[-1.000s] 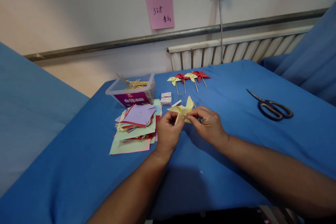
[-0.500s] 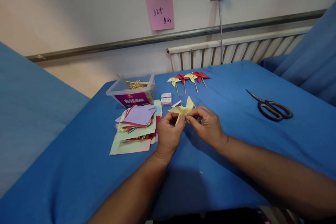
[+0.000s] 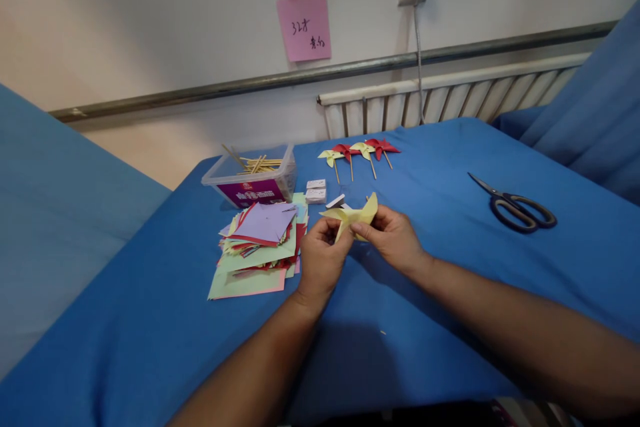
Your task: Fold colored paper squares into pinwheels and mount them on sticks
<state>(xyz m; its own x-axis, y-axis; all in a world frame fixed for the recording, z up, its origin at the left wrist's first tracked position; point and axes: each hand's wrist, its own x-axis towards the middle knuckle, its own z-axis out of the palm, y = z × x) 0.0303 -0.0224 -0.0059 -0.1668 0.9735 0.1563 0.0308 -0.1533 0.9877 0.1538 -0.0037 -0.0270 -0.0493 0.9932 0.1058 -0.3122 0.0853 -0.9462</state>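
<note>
A yellow paper pinwheel (image 3: 356,213) is held just above the blue table cover (image 3: 450,267), pinched from both sides. My left hand (image 3: 320,260) grips its left part with thumb and fingers. My right hand (image 3: 393,237) pinches its middle and right part. A thin wooden stick seems to run behind the paper, mostly hidden by my fingers. A messy stack of coloured paper squares (image 3: 257,243) lies just left of my left hand.
Several finished yellow and red pinwheels (image 3: 360,150) lie at the far edge. A clear plastic box of wooden sticks (image 3: 253,177) stands at the back left, with small white boxes (image 3: 316,191) beside it. Black scissors (image 3: 517,207) lie to the right.
Both hands stay on the yellow pinwheel. The paper has turned and tilted slightly, its upper flap now pointing right.
</note>
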